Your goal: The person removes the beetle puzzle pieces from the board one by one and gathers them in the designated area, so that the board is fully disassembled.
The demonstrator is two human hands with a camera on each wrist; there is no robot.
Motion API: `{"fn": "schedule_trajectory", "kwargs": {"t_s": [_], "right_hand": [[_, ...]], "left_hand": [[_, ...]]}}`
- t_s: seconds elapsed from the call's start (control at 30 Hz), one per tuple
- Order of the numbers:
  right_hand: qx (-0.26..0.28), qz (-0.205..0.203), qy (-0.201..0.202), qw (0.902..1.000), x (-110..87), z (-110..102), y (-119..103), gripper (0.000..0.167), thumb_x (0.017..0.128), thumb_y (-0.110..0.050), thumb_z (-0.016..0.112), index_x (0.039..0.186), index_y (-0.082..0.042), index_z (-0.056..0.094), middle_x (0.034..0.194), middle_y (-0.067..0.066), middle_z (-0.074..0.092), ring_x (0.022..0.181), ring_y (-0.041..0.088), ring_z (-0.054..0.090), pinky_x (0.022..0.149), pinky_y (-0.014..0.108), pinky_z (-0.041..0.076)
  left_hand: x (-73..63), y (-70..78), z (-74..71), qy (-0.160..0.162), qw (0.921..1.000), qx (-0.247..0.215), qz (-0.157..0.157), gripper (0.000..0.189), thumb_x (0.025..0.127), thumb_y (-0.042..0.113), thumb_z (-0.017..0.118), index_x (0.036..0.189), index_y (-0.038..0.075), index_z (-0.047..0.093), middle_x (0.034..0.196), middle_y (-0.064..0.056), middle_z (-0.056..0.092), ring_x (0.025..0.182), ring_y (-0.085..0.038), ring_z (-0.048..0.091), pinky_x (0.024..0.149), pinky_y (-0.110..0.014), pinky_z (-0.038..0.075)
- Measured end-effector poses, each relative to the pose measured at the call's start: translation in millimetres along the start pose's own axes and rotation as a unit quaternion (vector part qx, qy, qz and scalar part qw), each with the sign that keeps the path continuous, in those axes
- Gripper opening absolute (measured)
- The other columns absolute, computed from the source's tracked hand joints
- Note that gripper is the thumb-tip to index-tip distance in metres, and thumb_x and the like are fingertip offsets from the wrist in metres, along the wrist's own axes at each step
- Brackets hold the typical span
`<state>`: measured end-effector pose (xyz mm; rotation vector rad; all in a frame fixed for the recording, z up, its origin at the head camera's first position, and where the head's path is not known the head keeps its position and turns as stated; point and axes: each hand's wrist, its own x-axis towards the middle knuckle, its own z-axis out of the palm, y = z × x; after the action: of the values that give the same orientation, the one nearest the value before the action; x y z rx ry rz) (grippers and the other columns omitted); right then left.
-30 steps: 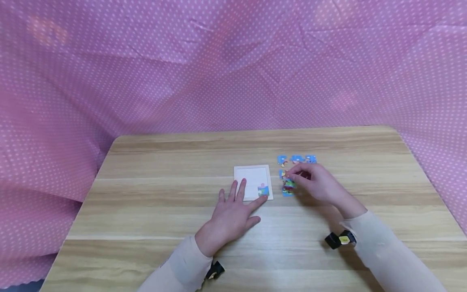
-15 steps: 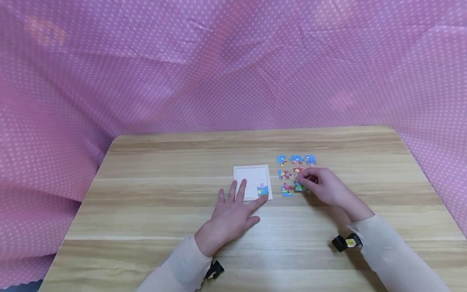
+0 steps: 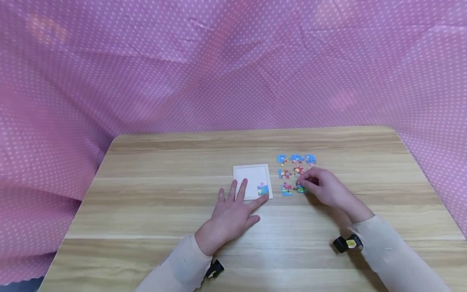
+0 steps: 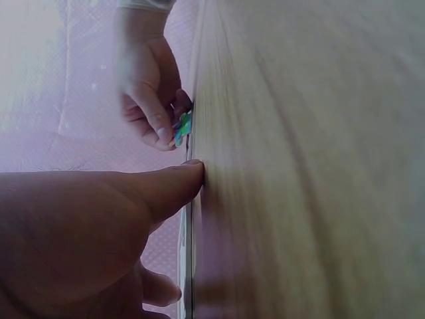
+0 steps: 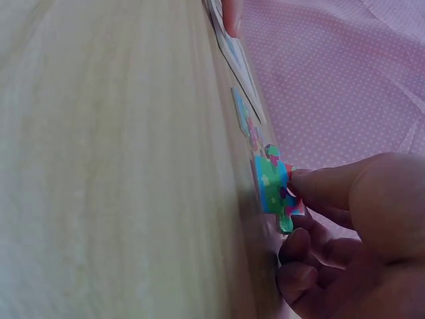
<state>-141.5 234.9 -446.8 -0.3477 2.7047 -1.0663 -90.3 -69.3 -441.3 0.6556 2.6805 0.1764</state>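
Note:
In the head view my left hand [image 3: 230,221] lies spread, fingertips on the near part of a white puzzle tray [image 3: 251,173]. A blue-green jigsaw piece [image 3: 262,190] sits in the tray's near right corner, close to the index fingertip. To the right, my right hand [image 3: 326,190] pinches another jigsaw piece [image 3: 301,189] between thumb and fingers. In the right wrist view this held piece [image 5: 271,186] shows green and blue with rounded tabs, tilted on edge close over the table. The left wrist view shows the right hand [image 4: 151,100] with the green piece at its fingertips.
Several loose jigsaw pieces lie in rows right of the tray: blue ones [image 3: 297,158] at the back, red and yellow ones [image 3: 285,174] in the middle, a pink-and-blue one [image 3: 287,189] in front. Wooden tabletop [image 3: 153,211] surrounds them; a pink dotted curtain [image 3: 233,73] hangs behind.
My right hand has shifted right with the green piece, from over the left column of loose pieces to the middle column's front. My left hand has stayed on the tray.

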Motion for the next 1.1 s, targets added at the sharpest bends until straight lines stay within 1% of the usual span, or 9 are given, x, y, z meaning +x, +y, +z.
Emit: {"fn": "schedule_trajectory", "kwargs": {"t_s": [0.23, 0.5, 0.77, 1.1], "right_hand": [[-0.006, -0.006, 0.008, 0.9999, 0.3, 1.8, 2.1, 0.012, 0.103, -0.005, 0.069, 0.110, -0.004, 0.079, 0.101, 0.008, 0.068, 0.089, 0.019, 0.057, 0.075, 0.027, 0.050], [-0.021, -0.004, 0.012, 0.9997, 1.8, 4.0, 3.4, 0.013, 0.102, -0.006, 0.071, 0.111, -0.006, 0.080, 0.105, 0.009, 0.069, 0.092, 0.019, 0.058, 0.078, 0.029, 0.050], [-0.018, 0.004, 0.010, 0.9998, 3.5, 6.2, 2.8, 0.013, 0.103, -0.007, 0.070, 0.112, -0.007, 0.079, 0.105, 0.009, 0.068, 0.093, 0.020, 0.058, 0.080, 0.032, 0.050], [-0.024, 0.007, 0.011, 0.9996, 3.1, 6.9, 2.4, 0.013, 0.103, -0.007, 0.070, 0.112, -0.006, 0.079, 0.104, 0.008, 0.067, 0.092, 0.020, 0.057, 0.078, 0.031, 0.049]], "left_hand": [[0.8, -0.2, -0.4, -0.002, 1.0000, 0.005, 0.001, 0.056, 0.111, 0.054, 0.052, 0.165, 0.054, 0.036, 0.181, -0.022, 0.017, 0.165, -0.053, 0.018, 0.123, -0.080, 0.025], [1.6, 0.0, -0.7, 0.001, 1.0000, 0.007, 0.003, 0.056, 0.111, 0.054, 0.052, 0.164, 0.055, 0.036, 0.180, -0.022, 0.017, 0.165, -0.054, 0.018, 0.123, -0.081, 0.025], [0.0, 0.0, -2.2, 0.001, 1.0000, 0.008, 0.003, 0.055, 0.111, 0.054, 0.052, 0.164, 0.054, 0.037, 0.180, -0.022, 0.019, 0.165, -0.053, 0.019, 0.123, -0.079, 0.026], [-0.9, 0.0, -2.0, 0.000, 1.0000, 0.004, 0.005, 0.056, 0.111, 0.054, 0.053, 0.164, 0.054, 0.037, 0.180, -0.022, 0.019, 0.165, -0.054, 0.019, 0.123, -0.079, 0.027]]}}
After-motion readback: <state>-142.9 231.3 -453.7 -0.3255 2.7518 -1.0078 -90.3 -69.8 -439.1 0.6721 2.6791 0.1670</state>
